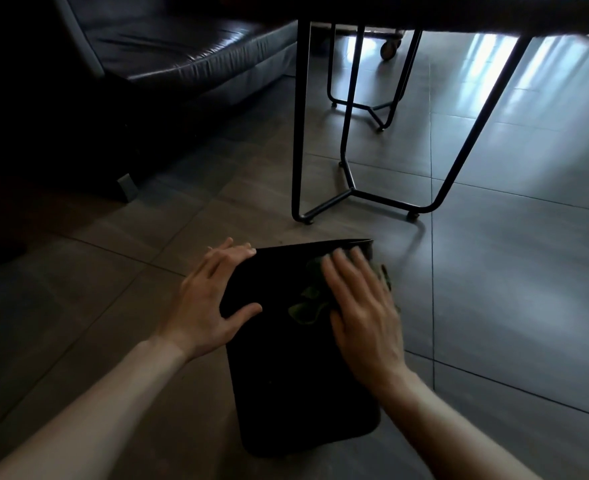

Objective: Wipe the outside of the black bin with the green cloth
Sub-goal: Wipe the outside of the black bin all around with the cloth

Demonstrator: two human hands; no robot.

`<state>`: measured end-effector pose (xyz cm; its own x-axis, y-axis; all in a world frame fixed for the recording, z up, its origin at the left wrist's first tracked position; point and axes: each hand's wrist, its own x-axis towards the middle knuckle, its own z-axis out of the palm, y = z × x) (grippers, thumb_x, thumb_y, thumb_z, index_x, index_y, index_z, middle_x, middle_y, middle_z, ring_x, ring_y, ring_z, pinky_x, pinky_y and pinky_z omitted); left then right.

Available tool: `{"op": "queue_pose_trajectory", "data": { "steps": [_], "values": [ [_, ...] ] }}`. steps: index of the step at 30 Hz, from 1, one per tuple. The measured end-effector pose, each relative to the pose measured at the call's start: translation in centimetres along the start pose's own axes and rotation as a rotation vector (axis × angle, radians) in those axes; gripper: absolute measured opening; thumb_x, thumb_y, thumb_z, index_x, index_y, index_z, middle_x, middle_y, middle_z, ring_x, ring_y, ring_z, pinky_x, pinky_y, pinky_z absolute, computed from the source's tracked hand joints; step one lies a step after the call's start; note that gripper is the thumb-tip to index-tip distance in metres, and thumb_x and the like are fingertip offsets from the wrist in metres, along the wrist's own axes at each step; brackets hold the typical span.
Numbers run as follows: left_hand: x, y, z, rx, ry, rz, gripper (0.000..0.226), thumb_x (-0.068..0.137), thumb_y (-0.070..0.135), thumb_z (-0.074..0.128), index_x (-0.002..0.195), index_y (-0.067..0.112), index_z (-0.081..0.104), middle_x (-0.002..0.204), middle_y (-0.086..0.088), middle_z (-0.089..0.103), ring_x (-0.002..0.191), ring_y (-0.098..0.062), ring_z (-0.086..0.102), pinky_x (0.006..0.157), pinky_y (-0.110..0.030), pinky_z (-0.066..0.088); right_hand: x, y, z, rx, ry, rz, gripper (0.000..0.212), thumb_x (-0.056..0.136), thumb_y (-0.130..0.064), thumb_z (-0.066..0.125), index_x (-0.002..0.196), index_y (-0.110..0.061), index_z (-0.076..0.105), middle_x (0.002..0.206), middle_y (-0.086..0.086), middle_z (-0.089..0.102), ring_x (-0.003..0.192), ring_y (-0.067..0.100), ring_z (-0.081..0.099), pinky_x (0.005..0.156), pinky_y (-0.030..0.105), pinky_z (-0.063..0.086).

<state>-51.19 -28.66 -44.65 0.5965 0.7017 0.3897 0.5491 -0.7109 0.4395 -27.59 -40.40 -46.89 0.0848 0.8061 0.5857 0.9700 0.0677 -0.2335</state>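
The black bin (296,382) lies on its side on the tiled floor, low in the middle of the view, its rim end pointing away from me. My left hand (210,299) rests spread on the bin's left edge near the far end, thumb on the upper face. My right hand (362,306) lies flat on the green cloth (308,304) and presses it onto the bin's upper face near the far right corner. The hand looks blurred. Crumpled folds of cloth show to the left of my palm and past my fingers on the right.
A table with thin black metal legs (300,133) stands just beyond the bin. A dark leather sofa (168,64) fills the upper left. A castor wheel (390,48) shows far back under the table. Grey floor tiles (511,271) spread to the right.
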Motion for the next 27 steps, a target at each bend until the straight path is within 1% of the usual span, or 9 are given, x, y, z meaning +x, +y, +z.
{"op": "queue_pose_trajectory", "data": {
  "steps": [5, 7, 9, 11, 16, 19, 23, 25, 27],
  "values": [
    [0.1, -0.2, 0.1, 0.003, 0.003, 0.018, 0.079, 0.078, 0.031, 0.087, 0.146, 0.018, 0.048, 0.151, 0.002, 0.052, 0.152, -0.020, 0.036, 0.126, -0.043, 0.027, -10.6, -1.9, 3.5, -0.167, -0.237, -0.569, 0.048, 0.105, -0.024, 0.043, 0.152, -0.020, 0.046, 0.160, 0.006, 0.045, 0.152, 0.033, 0.032, 0.118, 0.059, 0.035],
    [0.0, 0.0, 0.1, -0.004, -0.002, 0.022, 0.079, 0.079, 0.032, 0.087, 0.146, 0.019, 0.047, 0.151, 0.003, 0.051, 0.153, -0.019, 0.035, 0.126, -0.040, 0.024, -13.5, -1.6, 3.9, -0.291, -0.337, -0.797, 0.046, 0.107, -0.028, 0.040, 0.153, -0.025, 0.044, 0.160, 0.001, 0.044, 0.152, 0.031, 0.032, 0.122, 0.057, 0.027],
    [-0.1, 0.1, 0.1, -0.018, 0.000, 0.027, 0.079, 0.079, 0.032, 0.087, 0.146, 0.021, 0.047, 0.151, 0.005, 0.050, 0.153, -0.018, 0.034, 0.127, -0.040, 0.024, -13.1, -0.4, 3.2, -0.304, -0.355, -0.845, 0.048, 0.106, -0.028, 0.040, 0.153, -0.026, 0.042, 0.161, 0.000, 0.043, 0.152, 0.030, 0.030, 0.122, 0.056, 0.025],
    [-0.2, 0.2, 0.1, -0.018, 0.007, 0.024, 0.080, 0.079, 0.032, 0.087, 0.146, 0.022, 0.046, 0.151, 0.006, 0.050, 0.153, -0.017, 0.034, 0.127, -0.041, 0.024, -10.2, 0.8, 1.8, -0.180, -0.272, -0.665, 0.051, 0.103, -0.022, 0.045, 0.154, -0.023, 0.043, 0.161, 0.006, 0.042, 0.153, 0.034, 0.029, 0.118, 0.058, 0.034],
    [-0.4, 0.5, 0.1, -0.018, 0.009, 0.020, 0.081, 0.077, 0.032, 0.088, 0.146, 0.022, 0.047, 0.151, 0.007, 0.051, 0.153, -0.016, 0.034, 0.127, -0.040, 0.025, -0.6, 1.6, -0.6, 0.069, 0.015, 0.026, 0.069, 0.087, 0.002, 0.071, 0.149, -0.015, 0.048, 0.148, 0.016, 0.037, 0.152, 0.040, 0.027, 0.106, 0.066, 0.047],
    [-0.5, 0.5, 0.0, -0.026, 0.013, 0.023, 0.081, 0.077, 0.031, 0.088, 0.146, 0.022, 0.047, 0.151, 0.007, 0.051, 0.153, -0.017, 0.034, 0.127, -0.040, 0.024, 0.4, -0.3, 0.0, 0.050, 0.075, 0.073, 0.066, 0.086, 0.004, 0.067, 0.148, -0.011, 0.051, 0.141, 0.019, 0.048, 0.149, 0.041, 0.032, 0.112, 0.067, 0.040],
    [-0.6, 0.5, 0.2, -0.021, 0.028, 0.034, 0.080, 0.076, 0.028, 0.089, 0.145, 0.019, 0.049, 0.150, 0.004, 0.052, 0.152, -0.019, 0.036, 0.127, -0.040, 0.023, -7.2, -3.4, 3.0, -0.001, -0.069, -0.348, 0.043, 0.102, -0.016, 0.049, 0.144, -0.015, 0.055, 0.133, 0.012, 0.061, 0.149, 0.037, 0.037, 0.118, 0.061, 0.033],
    [-0.6, 0.6, 0.2, -0.019, 0.032, 0.042, 0.080, 0.076, 0.029, 0.089, 0.144, 0.019, 0.049, 0.150, 0.004, 0.053, 0.152, -0.020, 0.036, 0.127, -0.035, 0.021, -11.6, -3.8, 3.9, -0.170, -0.219, -0.658, 0.041, 0.105, -0.024, 0.047, 0.145, -0.023, 0.052, 0.135, 0.001, 0.062, 0.151, 0.033, 0.032, 0.121, 0.057, 0.030],
    [-0.7, 0.6, 0.2, -0.023, 0.033, 0.054, 0.079, 0.077, 0.030, 0.088, 0.145, 0.020, 0.049, 0.150, 0.005, 0.052, 0.152, -0.019, 0.036, 0.126, -0.034, 0.022, -13.1, -2.9, 3.7, -0.259, -0.320, -0.793, 0.040, 0.107, -0.026, 0.042, 0.146, -0.028, 0.050, 0.140, -0.004, 0.060, 0.152, 0.030, 0.029, 0.124, 0.054, 0.023]
  ]
}}
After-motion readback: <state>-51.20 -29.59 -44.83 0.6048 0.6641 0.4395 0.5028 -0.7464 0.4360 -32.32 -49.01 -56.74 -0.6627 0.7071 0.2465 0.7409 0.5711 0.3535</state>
